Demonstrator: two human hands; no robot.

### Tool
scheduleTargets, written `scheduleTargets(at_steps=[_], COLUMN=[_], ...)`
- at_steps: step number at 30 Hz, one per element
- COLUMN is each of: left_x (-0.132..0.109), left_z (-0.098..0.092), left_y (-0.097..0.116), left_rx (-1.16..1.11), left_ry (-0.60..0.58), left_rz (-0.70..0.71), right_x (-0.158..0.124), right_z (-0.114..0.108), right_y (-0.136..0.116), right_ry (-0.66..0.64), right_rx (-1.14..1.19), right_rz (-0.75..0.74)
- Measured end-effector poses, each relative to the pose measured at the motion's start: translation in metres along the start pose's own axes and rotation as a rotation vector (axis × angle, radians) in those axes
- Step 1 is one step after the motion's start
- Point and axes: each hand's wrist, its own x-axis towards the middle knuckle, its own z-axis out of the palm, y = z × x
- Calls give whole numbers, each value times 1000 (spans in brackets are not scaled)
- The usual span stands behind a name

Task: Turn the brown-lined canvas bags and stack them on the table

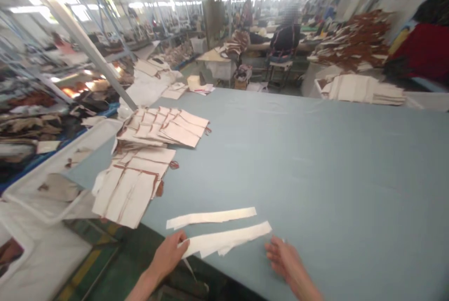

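Note:
My left hand (174,249) is closed around the left end of a small bunch of white fabric strips (228,238) at the table's near edge. Their right ends fan out a little and lie on the table. Just right of those ends is my right hand (282,256), fingers loosely bent and apart, holding nothing that I can see. Behind the held bunch lies another pale strip (212,217), which neither hand touches. What the strips are cut from cannot be made out for certain.
Stacks of cream pieces with brown trim (129,189) overlap along the left side of the blue-grey table (298,161). White bins (35,189) stand left of it. Beyond the far edge are cream panels (363,88), a brown and cream pile (358,39) and a seated person (285,39).

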Motion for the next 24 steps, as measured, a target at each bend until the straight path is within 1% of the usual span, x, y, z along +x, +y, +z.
scheduleTargets(at_steps=[6,10,14,17,20,22,24], left_x=[-15,-16,-17,-15,-15,-22,-37], left_z=[4,3,-1,-6,-12,-17,-19], left_y=[-28,-46,-63,-77,-86,-87,-80], left_rx=[-71,-88,-114,-125,-105,-79,-37], left_ry=[90,141,160,149,134,143,193], left_rz=[-28,-56,-78,-114,-168,-200,-235], right_x=[7,10,9,6,-1,-10,-22], right_z=[-9,-12,-11,-10,-10,-12,-17], right_y=[25,30,29,29,36,44,56], right_ry=[45,65,70,30,-36,-77,-122], right_rx=[-12,-20,-22,-24,-30,-28,-28], right_rz=[-154,-208,-223,-255,-285,-304,-326])
